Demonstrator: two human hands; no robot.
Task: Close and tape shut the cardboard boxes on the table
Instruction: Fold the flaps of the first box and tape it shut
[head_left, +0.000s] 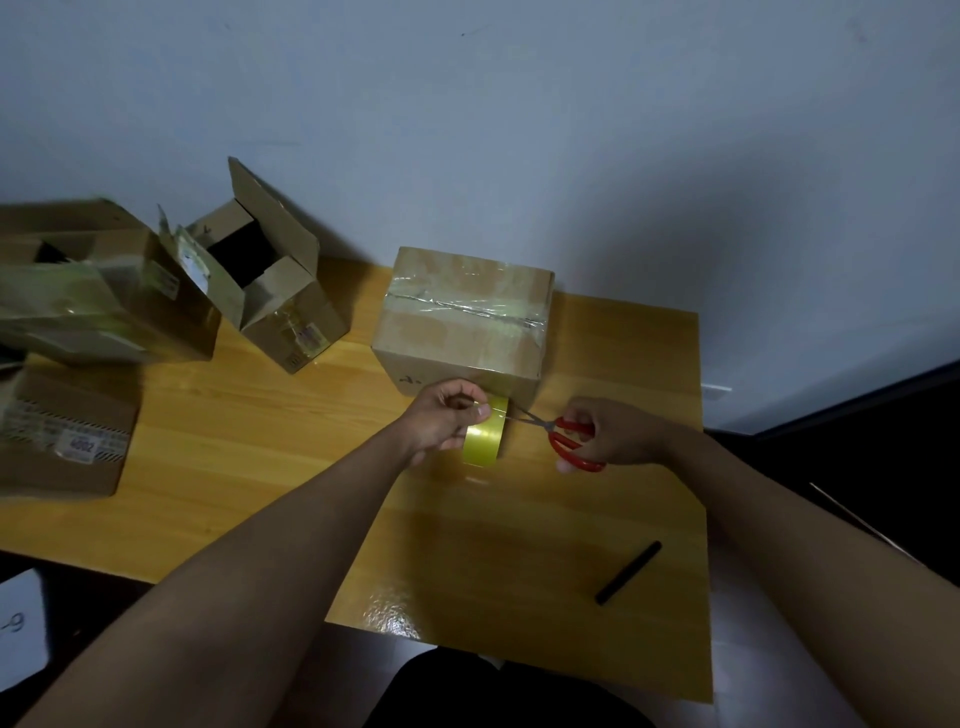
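Observation:
A closed cardboard box (462, 332) stands on the wooden table (249, 447), with clear tape running across its top seam and down its front. My left hand (449, 418) grips a yellowish tape roll (485, 434) just below the box's front face. My right hand (610, 434) holds red-handled scissors (563, 436), whose blades are open around the tape strip between roll and box. An open box (270, 291) with raised flaps sits to the left.
Two more boxes lie at the far left: a crumpled taped box (104, 296) and a labelled box (67, 431) below it. A black marker (628, 571) lies near the table's right front corner. A wall rises right behind the boxes.

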